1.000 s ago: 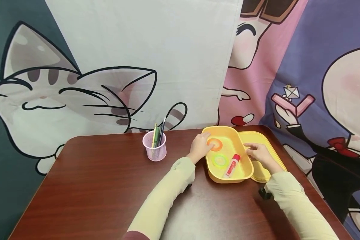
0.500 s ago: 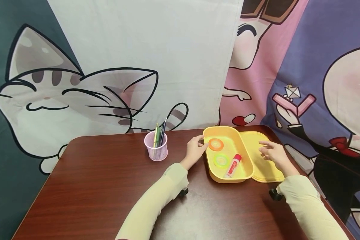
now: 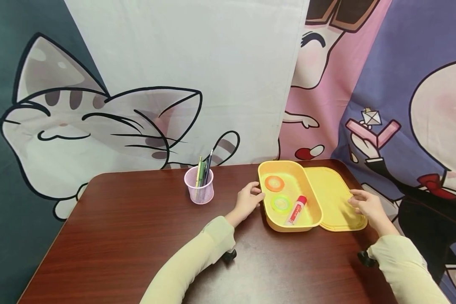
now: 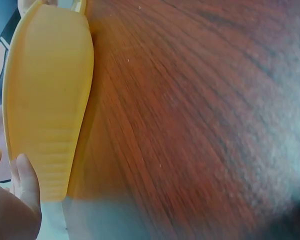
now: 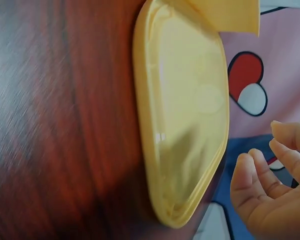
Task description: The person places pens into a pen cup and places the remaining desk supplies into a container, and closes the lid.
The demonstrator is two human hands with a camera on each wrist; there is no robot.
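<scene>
A yellow plastic box (image 3: 305,198) sits at the back right of the table. Inside it lie an orange tape roll (image 3: 274,183), a green tape roll (image 3: 281,204) and a glue stick (image 3: 296,210) with a red cap. My left hand (image 3: 248,199) is at the box's left side, fingertips right by the rim; the left wrist view shows its fingers (image 4: 27,182) beside the outer wall. The yellow lid (image 3: 336,202) lies flat, partly under the box's right side. Over the lid's right edge is my right hand (image 3: 368,207), its fingers (image 5: 244,175) loosely bent with nothing between them.
A pink mesh pen cup (image 3: 199,190) holding several pens stands left of the box near the table's back edge. Behind the dark wooden table (image 3: 137,236) hangs a cartoon-printed cloth (image 3: 213,84).
My left hand has drawn back from over the box's rim to its left side. My right hand has moved rightward from the box's right side across the lid. The tape rolls and glue stick stay put.
</scene>
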